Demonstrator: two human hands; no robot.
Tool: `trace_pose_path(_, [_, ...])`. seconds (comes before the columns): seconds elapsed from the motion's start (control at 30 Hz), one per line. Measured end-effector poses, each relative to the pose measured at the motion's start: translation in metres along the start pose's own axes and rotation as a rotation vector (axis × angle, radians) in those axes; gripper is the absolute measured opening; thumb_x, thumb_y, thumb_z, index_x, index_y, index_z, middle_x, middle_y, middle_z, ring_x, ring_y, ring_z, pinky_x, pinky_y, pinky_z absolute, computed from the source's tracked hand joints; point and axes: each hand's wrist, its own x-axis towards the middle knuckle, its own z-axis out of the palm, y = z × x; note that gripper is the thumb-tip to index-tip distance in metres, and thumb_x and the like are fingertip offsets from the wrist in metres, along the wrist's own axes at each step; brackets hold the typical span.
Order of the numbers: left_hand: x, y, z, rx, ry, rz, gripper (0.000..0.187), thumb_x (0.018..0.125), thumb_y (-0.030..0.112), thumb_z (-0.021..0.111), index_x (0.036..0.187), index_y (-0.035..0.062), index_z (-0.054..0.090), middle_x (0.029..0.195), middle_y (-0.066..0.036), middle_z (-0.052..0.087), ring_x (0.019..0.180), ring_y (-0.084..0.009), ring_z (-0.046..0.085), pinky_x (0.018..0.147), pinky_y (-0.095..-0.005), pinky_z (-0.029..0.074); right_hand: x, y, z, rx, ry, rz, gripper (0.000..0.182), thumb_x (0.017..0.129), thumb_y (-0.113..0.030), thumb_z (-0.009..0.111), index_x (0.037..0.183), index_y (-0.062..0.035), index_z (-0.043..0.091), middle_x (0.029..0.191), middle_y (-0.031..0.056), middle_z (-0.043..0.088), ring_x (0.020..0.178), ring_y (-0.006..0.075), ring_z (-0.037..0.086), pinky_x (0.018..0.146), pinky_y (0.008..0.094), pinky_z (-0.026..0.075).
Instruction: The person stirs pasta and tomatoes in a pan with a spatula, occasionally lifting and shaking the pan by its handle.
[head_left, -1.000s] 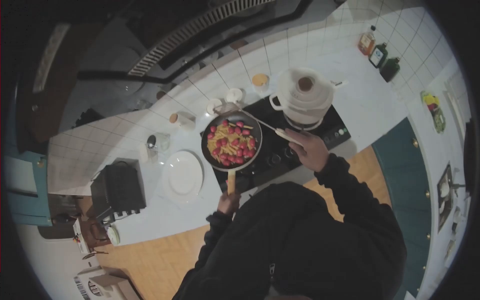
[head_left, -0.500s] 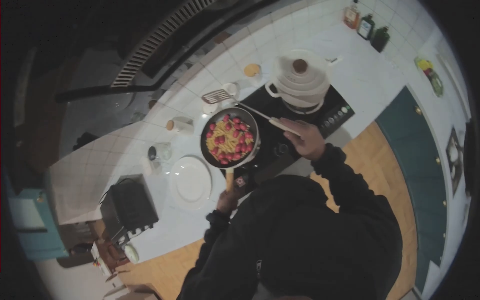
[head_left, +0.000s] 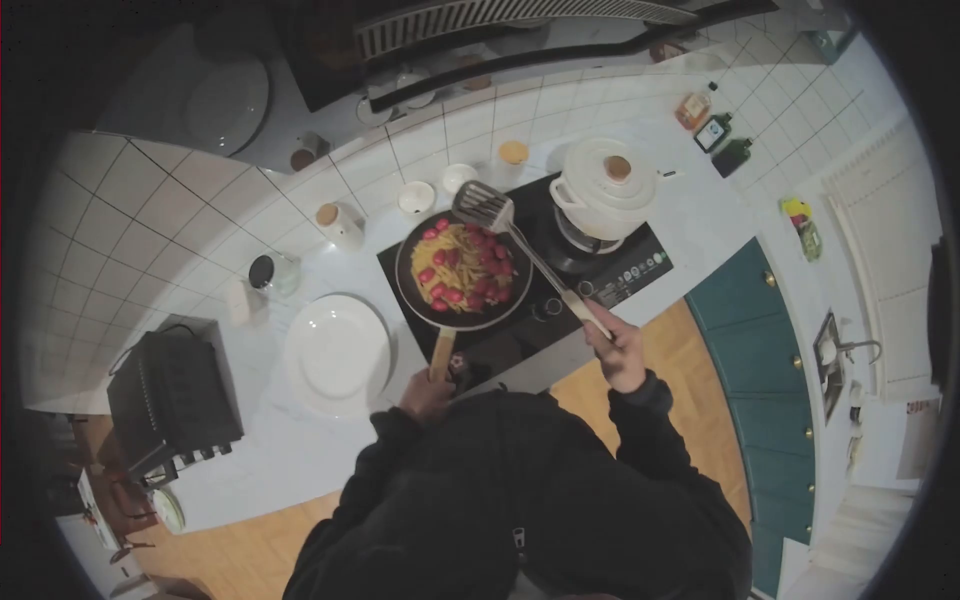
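At the near side of the frying pan (head_left: 404,272), its wooden handle (head_left: 441,352) is pointed toward the body; if the grip there were loosened or the sleeve caught on it, the pan could be tipped or swung on the hob (head_left: 650,250). Food could also be pushed over the rim if the slotted spatula (head_left: 538,258) were brought down too sharply, since red pieces (head_left: 425,275) are spread close to the edge.

The handle is gripped near its end by the left hand (head_left: 427,398), with the fingers closed around it. To the right of the pan, the spatula's pale handle is held by the right hand (head_left: 620,358), the fingers curled and nearly closed. The spatula's slotted head is held over the pan's far rim; whether the rim is touched cannot be told.

Left of the pan, a white plate (head_left: 340,350) is set on the counter. In the pan, the red pieces are mixed with yellow ones (head_left: 456,240). Beyond it, two small white dishes (head_left: 416,197) (head_left: 459,178) are placed, and farther to the right a lidded white pot (head_left: 605,190) is seen.
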Motion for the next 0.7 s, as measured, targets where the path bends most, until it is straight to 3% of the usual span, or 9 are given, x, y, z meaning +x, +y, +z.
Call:
trace_pose_path(0.1, [0.000, 0.001, -0.003, -0.044, -0.066, -0.030, 0.015, 0.075, 0.004, 0.059, 0.086, 0.0094, 0.050, 0.066, -0.003, 0.047, 0.047, -0.0115, 0.043, 0.036, -0.0252, 0.034, -0.012, -0.008, 0.015, 0.072, 0.113, -0.036, 0.032, 0.096, -0.026, 0.060, 0.124, -0.0097, 0.066, 0.083, 0.0026, 0.065, 0.066, 0.0162, 0.055, 0.063, 0.0288, 0.044])
trace_pose_path(0.2, [-0.010, 0.009, -0.002, 0.117, -0.024, -0.023, 0.010, 0.077, 0.008, 0.056, 0.084, 0.0111, 0.050, 0.064, -0.001, 0.047, 0.049, -0.0120, 0.046, 0.040, -0.0256, 0.037, -0.019, -0.018, 0.013, 0.067, 0.088, 0.045, 0.033, 0.097, -0.028, 0.059, 0.122, -0.0078, 0.066, 0.081, 0.0030, 0.066, 0.064, 0.0168, 0.056, 0.061, 0.0267, 0.043])
trace_pose_path(0.3, [0.002, 0.002, -0.004, 0.036, -0.071, 0.012, 0.012, 0.078, 0.007, 0.056, 0.084, 0.0100, 0.046, 0.060, -0.001, 0.042, 0.044, -0.0118, 0.043, 0.035, -0.0261, 0.035, -0.022, -0.024, 0.006, 0.099, 0.087, 0.057, 0.036, 0.096, -0.027, 0.060, 0.127, -0.0075, 0.062, 0.074, 0.0030, 0.059, 0.061, 0.0152, 0.049, 0.058, 0.0278, 0.039])
trace_pose_path(0.4, [-0.005, 0.008, 0.002, 0.005, -0.059, 0.005, 0.015, 0.078, 0.004, 0.059, 0.088, 0.0086, 0.049, 0.063, -0.002, 0.047, 0.047, -0.0121, 0.047, 0.038, -0.0260, 0.038, -0.022, -0.022, 0.000, 0.096, 0.109, 0.085, 0.037, 0.096, -0.028, 0.060, 0.126, -0.0066, 0.063, 0.068, 0.0015, 0.052, 0.057, 0.0139, 0.044, 0.056, 0.0284, 0.036])
trace_pose_path(0.5, [-0.003, 0.010, 0.005, -0.013, -0.022, 0.019, 0.012, 0.076, 0.007, 0.057, 0.087, 0.0058, 0.052, 0.061, -0.003, 0.044, 0.048, -0.0128, 0.043, 0.039, -0.0266, 0.034, -0.019, -0.015, -0.002, 0.142, 0.081, 0.137, 0.036, 0.096, -0.030, 0.059, 0.126, -0.0095, 0.063, 0.068, 0.0017, 0.052, 0.051, 0.0134, 0.043, 0.048, 0.0251, 0.035])
trace_pose_path(0.6, [-0.010, 0.003, 0.000, 0.051, 0.010, -0.001, 0.010, 0.076, 0.009, 0.055, 0.084, 0.0090, 0.049, 0.062, -0.004, 0.044, 0.050, -0.0144, 0.045, 0.040, -0.0285, 0.035, -0.024, -0.007, 0.005, 0.219, 0.074, 0.146, 0.035, 0.095, -0.028, 0.061, 0.124, -0.0092, 0.065, 0.066, 0.0019, 0.053, 0.054, 0.0139, 0.045, 0.049, 0.0273, 0.035])
trace_pose_path(0.7, [-0.010, -0.001, -0.007, 0.081, -0.009, -0.008, 0.011, 0.076, 0.012, 0.057, 0.084, 0.0130, 0.050, 0.065, -0.001, 0.044, 0.054, -0.0121, 0.044, 0.047, -0.0270, 0.037, -0.023, -0.001, 0.007, 0.259, 0.107, 0.138, 0.032, 0.096, -0.023, 0.061, 0.123, -0.0079, 0.065, 0.065, 0.0031, 0.055, 0.047, 0.0123, 0.041, 0.044, 0.0252, 0.032])
